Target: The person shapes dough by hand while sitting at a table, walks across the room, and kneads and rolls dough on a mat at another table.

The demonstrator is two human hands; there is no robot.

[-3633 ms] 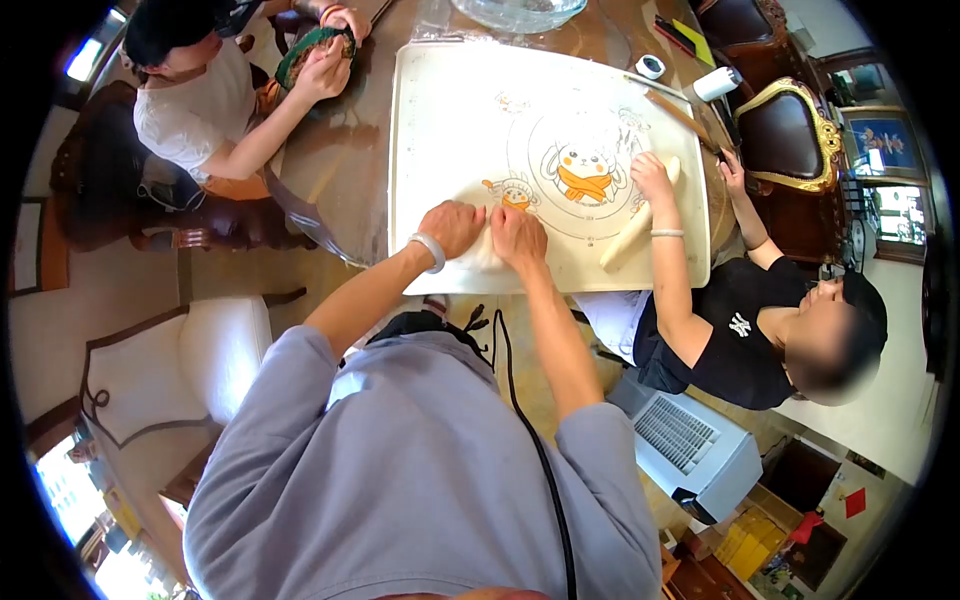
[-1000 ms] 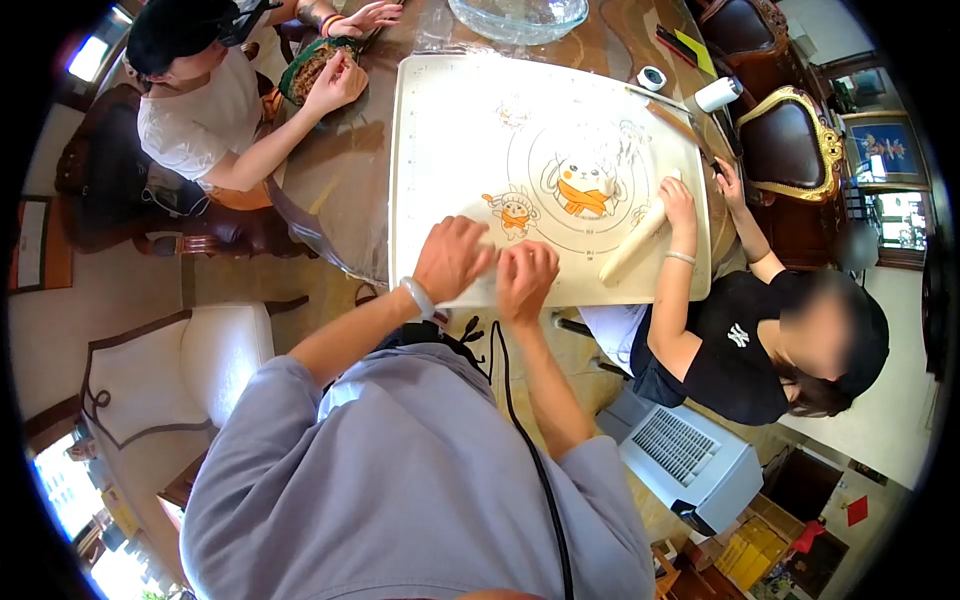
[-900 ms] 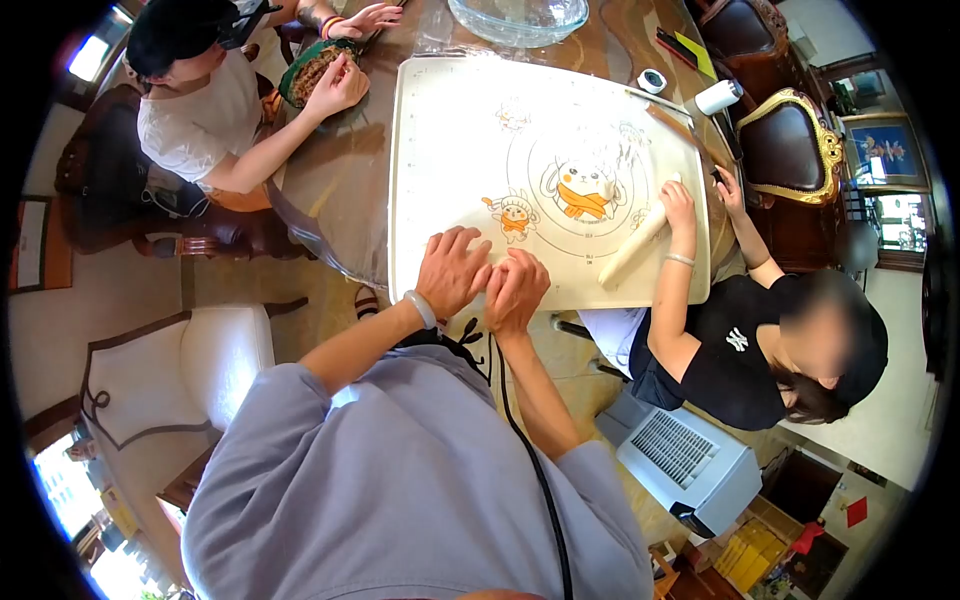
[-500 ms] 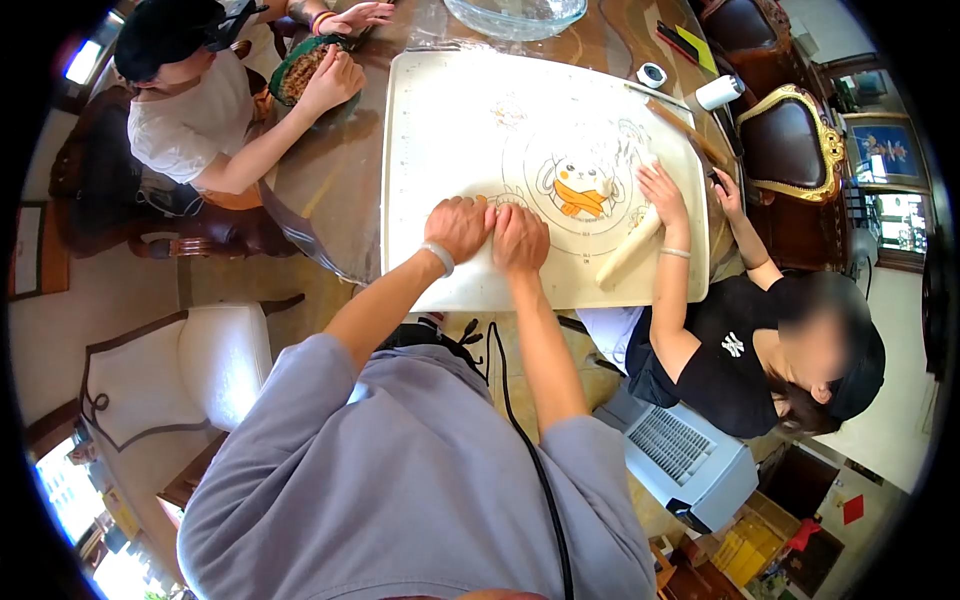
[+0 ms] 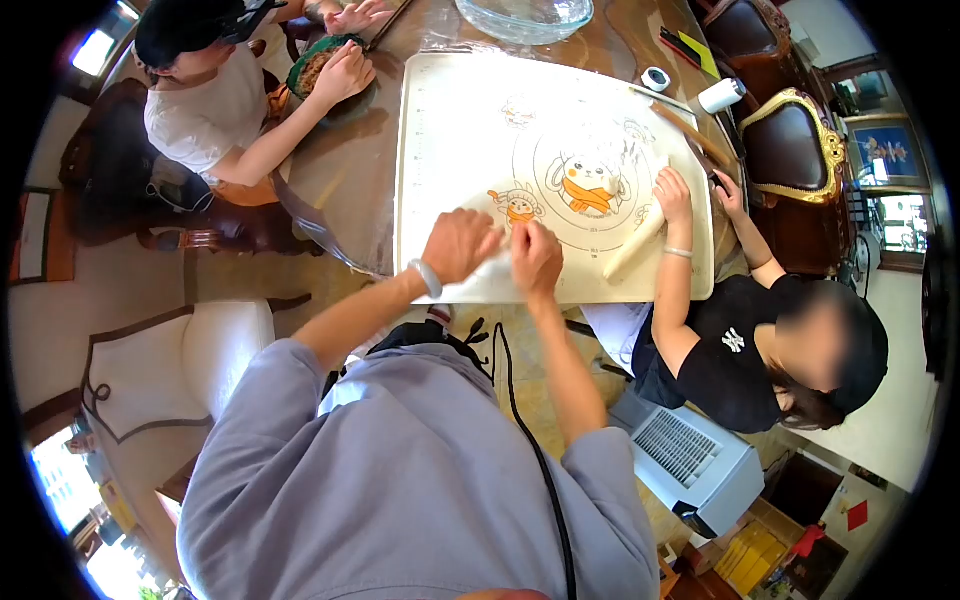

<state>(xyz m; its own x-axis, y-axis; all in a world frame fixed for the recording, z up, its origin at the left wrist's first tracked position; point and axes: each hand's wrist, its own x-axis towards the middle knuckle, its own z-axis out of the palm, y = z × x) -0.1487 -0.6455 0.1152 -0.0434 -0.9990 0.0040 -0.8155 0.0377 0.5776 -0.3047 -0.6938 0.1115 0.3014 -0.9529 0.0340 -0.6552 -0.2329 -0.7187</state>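
Note:
Both of my hands are over the near edge of a white baking mat [image 5: 450, 130] printed with cartoon animals. My left hand [image 5: 462, 246], with a pale band at its wrist, is curled and slightly blurred by motion. Close beside it, my right hand [image 5: 537, 258] has its fingers closed, thumb side toward the left one. Whatever the fingers grip is hidden. A long pale dough roll [image 5: 633, 243] lies on the mat to the right, under a co-worker's hand [image 5: 674, 194].
At the upper left another person works at a green bowl [image 5: 300, 75] of brown filling. A clear glass bowl [image 5: 530, 20] stands at the back. A wooden rolling pin [image 5: 705, 142] and a white cylinder [image 5: 720, 96] lie right. A black cable [image 5: 520, 430] hangs along my front.
My hands have moved apart a little and turned, uncovering a small printed animal on the mat. The co-worker's hand on the right has curled in. The view has shifted slightly.

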